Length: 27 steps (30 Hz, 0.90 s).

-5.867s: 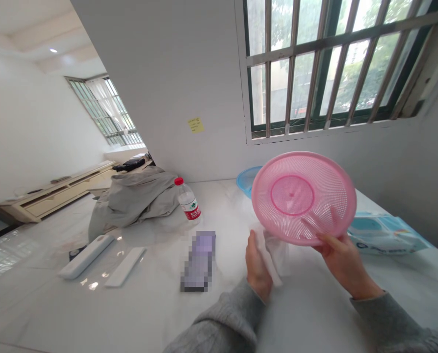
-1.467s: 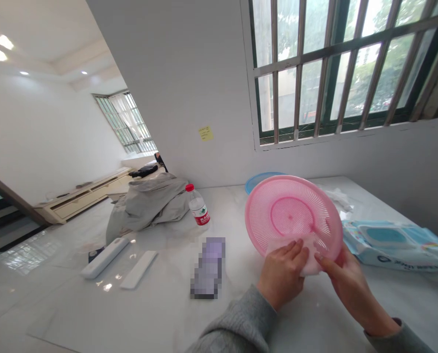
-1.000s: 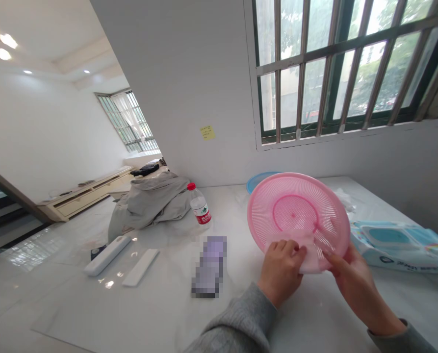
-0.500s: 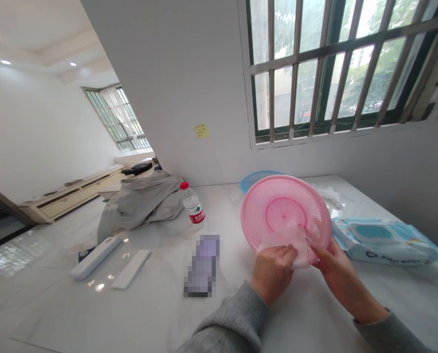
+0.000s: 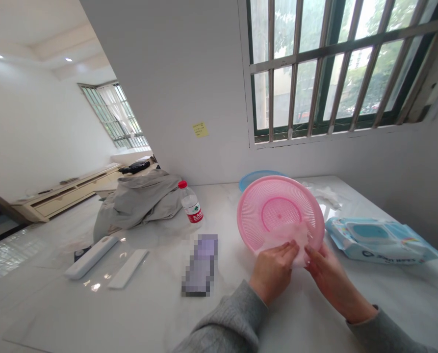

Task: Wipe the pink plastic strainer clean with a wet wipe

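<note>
A round pink plastic colander [image 5: 251, 208] with a perforated wall is tilted up so its inside faces me. My right hand [image 5: 327, 277] grips its near right rim, thumb on the inner side and the other fingers behind. A thin, whitish wet wipe [image 5: 299, 235] lies against the lower inside of the colander. My left hand [image 5: 273, 269] pinches this wipe and presses it near the rim, fingers closed. Part of the near rim is hidden behind my hands and the wipe.
Right of the colander lies a blue wet-wipe pack [image 5: 384, 240]. Behind stand a blue basin [image 5: 257, 177] and crumpled clear plastic [image 5: 323, 196]. A red-capped bottle [image 5: 192, 203], a blurred purple phone-like object [image 5: 201, 264], white bars [image 5: 128, 268] and grey cloth [image 5: 148, 198] are leftward.
The colander and my right hand have shifted slightly left. My left hand keeps the wipe at the near rim, with the wipe's folds a little changed. The view has turned slightly.
</note>
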Motion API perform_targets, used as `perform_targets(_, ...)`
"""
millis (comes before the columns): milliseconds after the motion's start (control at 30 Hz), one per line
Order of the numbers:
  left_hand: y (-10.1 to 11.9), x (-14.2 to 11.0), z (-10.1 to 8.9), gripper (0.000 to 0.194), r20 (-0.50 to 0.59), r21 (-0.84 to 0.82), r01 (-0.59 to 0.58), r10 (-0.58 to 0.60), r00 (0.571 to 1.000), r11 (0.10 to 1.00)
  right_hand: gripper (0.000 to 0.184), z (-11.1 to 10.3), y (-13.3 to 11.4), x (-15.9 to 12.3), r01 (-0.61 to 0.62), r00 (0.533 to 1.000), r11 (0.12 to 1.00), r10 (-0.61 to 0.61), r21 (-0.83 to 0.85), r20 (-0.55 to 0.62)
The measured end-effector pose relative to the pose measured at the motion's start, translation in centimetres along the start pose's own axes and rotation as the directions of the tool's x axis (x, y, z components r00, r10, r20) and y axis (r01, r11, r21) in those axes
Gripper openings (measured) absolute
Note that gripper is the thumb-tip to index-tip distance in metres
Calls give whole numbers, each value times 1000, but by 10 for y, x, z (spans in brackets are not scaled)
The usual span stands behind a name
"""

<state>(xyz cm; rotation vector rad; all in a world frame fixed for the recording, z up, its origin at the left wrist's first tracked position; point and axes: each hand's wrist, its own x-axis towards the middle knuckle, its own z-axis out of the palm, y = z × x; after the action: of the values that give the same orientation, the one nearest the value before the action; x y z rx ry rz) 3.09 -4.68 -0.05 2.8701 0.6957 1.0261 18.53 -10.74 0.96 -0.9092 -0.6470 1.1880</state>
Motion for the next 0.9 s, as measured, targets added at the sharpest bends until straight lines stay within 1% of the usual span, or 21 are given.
perform_targets(100,5,0,0,41,1,-14,34,-34,999,999,67,4,4,-3,-34,999,999,35,-19,32)
perform_targets(167,7,0,0,38,-6,-18,45,-46,999,999,68,5,5,-4,-28,998,1000,28,-7,51)
perform_targets(233,8,1,-1,38,-15,-14,37,-38,999,999,64,4,7,-3,-12,999,1000,11,15,52)
perform_targets(367,9,2,-3,41,-19,-2,19,-19,1000,1000,55,-1,7,0,12,1000,999,-13,40,11)
perform_targets(533,9,1,-3,43,-11,-15,75,-75,997,997,52,-4,8,2,14,999,1000,-13,16,-34)
perform_targets(733,9,1,-3,30,-53,-1,119,-119,992,993,52,-2,7,1,23,1000,999,-23,25,10)
perform_targets(900,10,1,-3,27,-69,-3,122,-122,990,993,54,1,4,-1,16,1000,1000,-16,14,16)
